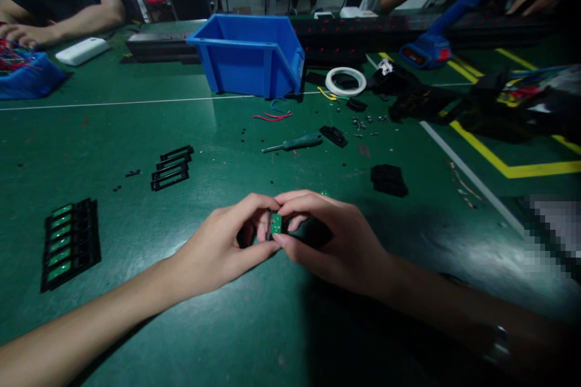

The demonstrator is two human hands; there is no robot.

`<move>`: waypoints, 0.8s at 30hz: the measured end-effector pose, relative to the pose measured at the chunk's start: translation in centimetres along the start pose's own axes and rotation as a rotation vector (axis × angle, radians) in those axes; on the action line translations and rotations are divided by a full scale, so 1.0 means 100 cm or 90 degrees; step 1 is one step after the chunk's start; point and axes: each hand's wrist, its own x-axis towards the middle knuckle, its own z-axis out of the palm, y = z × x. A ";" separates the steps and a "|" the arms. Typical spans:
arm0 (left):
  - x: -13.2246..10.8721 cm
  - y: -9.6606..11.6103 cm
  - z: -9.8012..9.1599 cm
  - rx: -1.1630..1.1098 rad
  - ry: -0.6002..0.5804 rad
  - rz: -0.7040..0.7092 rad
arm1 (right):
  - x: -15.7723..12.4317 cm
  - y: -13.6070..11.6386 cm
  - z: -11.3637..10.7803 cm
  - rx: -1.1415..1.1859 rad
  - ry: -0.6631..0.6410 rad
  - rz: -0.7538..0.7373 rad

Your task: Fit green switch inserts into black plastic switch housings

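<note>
Close in front of me, both hands meet around a small green circuit board (276, 224) with a black plastic frame (270, 225) at its left side. My left hand (231, 236) pinches the black frame between thumb and fingers. My right hand (324, 227) grips the circuit board with thumb and forefinger. Fingers cover part of both pieces, so how far the board sits in the frame cannot be made out. Beyond my left hand lie several empty black frames (170, 170) in a row. At far left, a row of black frames with green boards (70, 245) rests on the table.
A screwdriver (297, 143), red wires (275, 116) and screws (359, 124) lie ahead. Behind them stand a blue bin (247, 60) and a tape roll (345, 81). Black parts (388, 180) are stacked at right. A blue power drill (436, 42) and two other people are farther back.
</note>
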 end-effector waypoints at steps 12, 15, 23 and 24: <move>0.000 -0.002 -0.001 0.000 -0.006 0.006 | 0.001 -0.001 0.000 -0.012 0.003 -0.002; 0.000 -0.001 -0.001 -0.008 -0.010 0.001 | 0.001 -0.001 0.000 -0.020 0.006 -0.010; 0.000 -0.001 -0.001 -0.010 -0.011 -0.005 | -0.003 0.001 0.000 -0.024 0.014 -0.020; 0.000 -0.001 -0.001 -0.010 -0.011 -0.004 | -0.003 0.001 -0.001 -0.028 0.017 -0.022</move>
